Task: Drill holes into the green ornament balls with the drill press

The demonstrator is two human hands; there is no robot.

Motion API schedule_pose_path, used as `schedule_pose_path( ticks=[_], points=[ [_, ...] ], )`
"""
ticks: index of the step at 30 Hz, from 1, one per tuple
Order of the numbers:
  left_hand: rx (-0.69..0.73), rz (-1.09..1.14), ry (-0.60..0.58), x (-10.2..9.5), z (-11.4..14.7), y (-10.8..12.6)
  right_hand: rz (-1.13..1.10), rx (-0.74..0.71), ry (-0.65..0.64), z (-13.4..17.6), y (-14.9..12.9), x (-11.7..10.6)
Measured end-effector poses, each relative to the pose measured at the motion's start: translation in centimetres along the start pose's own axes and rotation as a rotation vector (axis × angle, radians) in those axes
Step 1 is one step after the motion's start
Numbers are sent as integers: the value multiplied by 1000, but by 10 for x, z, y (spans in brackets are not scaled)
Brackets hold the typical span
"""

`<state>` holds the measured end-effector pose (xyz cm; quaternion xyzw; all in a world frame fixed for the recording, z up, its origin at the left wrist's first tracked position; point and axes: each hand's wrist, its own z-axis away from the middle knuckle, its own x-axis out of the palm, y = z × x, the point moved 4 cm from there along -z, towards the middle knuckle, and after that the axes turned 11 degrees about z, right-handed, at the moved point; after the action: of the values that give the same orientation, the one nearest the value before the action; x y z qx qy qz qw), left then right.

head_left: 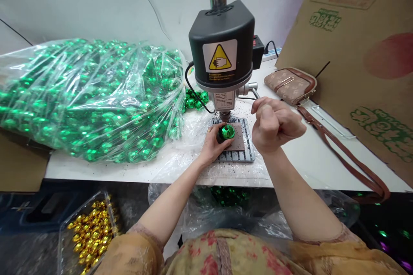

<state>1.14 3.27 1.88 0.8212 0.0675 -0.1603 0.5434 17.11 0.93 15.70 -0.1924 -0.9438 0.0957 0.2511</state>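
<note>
A small bench drill press [222,47] with a black motor cover stands in the middle. Directly under its chuck [225,116], my left hand [214,144] grips a shiny green faceted ball [228,131] between thumb and fingers. Something dark lies against the ball's left side; I cannot make out what it is. The ball rests over a brownish square plate [239,142] on the slotted metal base [249,154]. To the right, my right hand [275,125] is closed round the drill press's feed lever [254,90], whose end disappears behind the fingers.
A big clear bag of green balls [97,99] fills the table's left. On the right are a patterned purse [290,85] with a brown strap and a large cardboard box [361,64]. Below the edge sits a clear bin of gold balls [92,232]. Dark shavings dot the base.
</note>
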Motion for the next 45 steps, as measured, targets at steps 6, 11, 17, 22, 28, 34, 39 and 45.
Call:
schedule_pose_path(
  ticks=[6, 11, 17, 22, 28, 34, 39, 45],
  points=[
    [-11, 21, 12, 2, 0, -5, 23, 91, 15, -14, -3, 8],
    [-64, 115, 57, 2, -1, -6, 35, 289, -37, -46, 2, 26],
    [38, 50, 110, -10, 34, 15, 77, 325, -86, -54, 3, 29],
    [201, -79, -277, 2, 123, 28, 178, 295, -148, -52, 2, 28],
    [388, -284, -633, 13, 189, 26, 126, 258, -88, -52, 1, 27],
    [770, -334, -126, -29, 136, 39, 74, 270, -79, -52, -5, 28],
    [409, -539, 217, -92, -16, 13, 74, 273, -65, -50, -7, 27],
    [141, -600, -57, -92, -134, -45, 60, 264, -46, -48, -7, 26]
  ],
)
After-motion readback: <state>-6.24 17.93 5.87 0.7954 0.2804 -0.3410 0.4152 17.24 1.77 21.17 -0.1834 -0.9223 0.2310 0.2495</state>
